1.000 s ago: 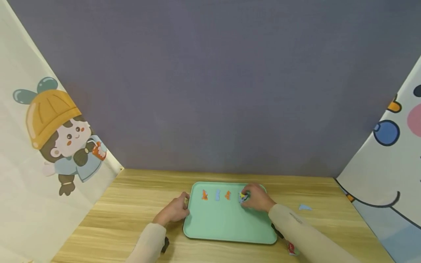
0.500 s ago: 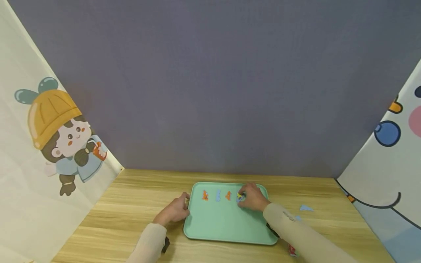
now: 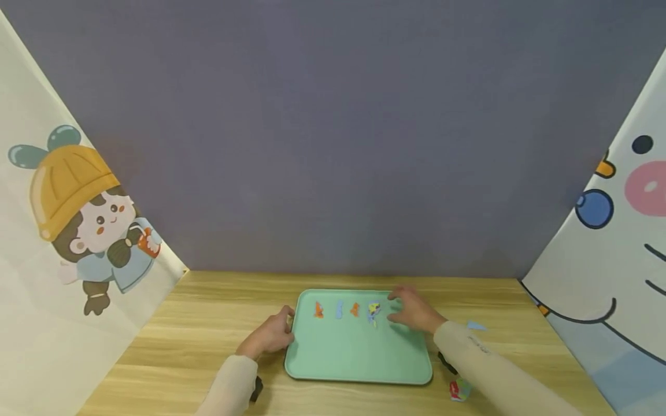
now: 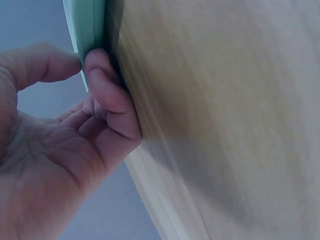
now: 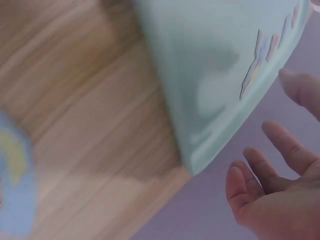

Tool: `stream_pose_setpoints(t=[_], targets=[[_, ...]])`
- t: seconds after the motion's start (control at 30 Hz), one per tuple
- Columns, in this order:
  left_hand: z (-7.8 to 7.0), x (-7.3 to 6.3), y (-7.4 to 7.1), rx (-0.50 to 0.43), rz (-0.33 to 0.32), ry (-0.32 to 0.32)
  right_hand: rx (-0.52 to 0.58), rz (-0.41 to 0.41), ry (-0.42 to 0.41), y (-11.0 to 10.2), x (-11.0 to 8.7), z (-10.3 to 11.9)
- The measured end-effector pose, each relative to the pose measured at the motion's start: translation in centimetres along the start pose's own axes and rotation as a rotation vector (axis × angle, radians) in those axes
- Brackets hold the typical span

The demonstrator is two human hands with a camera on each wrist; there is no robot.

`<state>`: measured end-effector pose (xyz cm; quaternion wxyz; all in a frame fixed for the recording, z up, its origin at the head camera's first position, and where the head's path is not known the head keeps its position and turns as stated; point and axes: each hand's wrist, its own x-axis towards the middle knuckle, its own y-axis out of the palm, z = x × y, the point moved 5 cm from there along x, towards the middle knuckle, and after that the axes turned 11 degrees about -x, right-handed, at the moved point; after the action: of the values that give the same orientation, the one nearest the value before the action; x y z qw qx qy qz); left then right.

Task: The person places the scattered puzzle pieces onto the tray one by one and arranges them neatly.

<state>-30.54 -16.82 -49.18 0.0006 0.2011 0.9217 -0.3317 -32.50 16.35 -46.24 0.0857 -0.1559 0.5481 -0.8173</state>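
A mint green tray (image 3: 354,358) lies on the wooden table. Across its far part sit flat cut-out pieces in a row: an orange piece (image 3: 318,310), a narrow light blue piece (image 3: 339,309), a second orange piece (image 3: 355,309) and a yellow-and-blue piece (image 3: 374,312). My left hand (image 3: 269,335) holds the tray's left edge, thumb on the rim and curled fingers against its side in the left wrist view. Just right of the yellow-and-blue piece, my right hand (image 3: 414,310) hovers over the tray with fingers spread and nothing between them.
To the tray's right, a light blue piece (image 3: 476,326) lies on the table. A red-and-green piece (image 3: 459,390) sits nearer, beside the right sleeve. A grey backdrop (image 3: 333,173) rises behind the table, with printed cloths at both sides.
My right hand has let go of the yellow-and-blue piece and drawn off to the right, leaving it on the tray. The left hand stays at the tray's edge.
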Motion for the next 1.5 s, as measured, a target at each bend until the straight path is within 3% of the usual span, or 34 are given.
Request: stream_pose_setpoints(t=[0.67, 0.9, 1.07, 1.5], targets=[[0.2, 0.1, 0.1, -0.006, 0.003, -0.006, 0.004, 0.009, 0.038, -4.4, -5.0, -7.8], [0.2, 0.2, 0.1, -0.002, -0.002, -0.022, -0.054, 0.034, 0.112, -4.5, -7.0, -10.6], [0.2, 0.2, 0.1, 0.007, -0.002, -0.032, -0.076, 0.023, 0.119, -4.4, -8.1, -12.1], [0.1, 0.4, 0.1, 0.004, -0.009, -0.012, -0.072, -0.003, 0.125, -4.1, -9.1, -13.4]])
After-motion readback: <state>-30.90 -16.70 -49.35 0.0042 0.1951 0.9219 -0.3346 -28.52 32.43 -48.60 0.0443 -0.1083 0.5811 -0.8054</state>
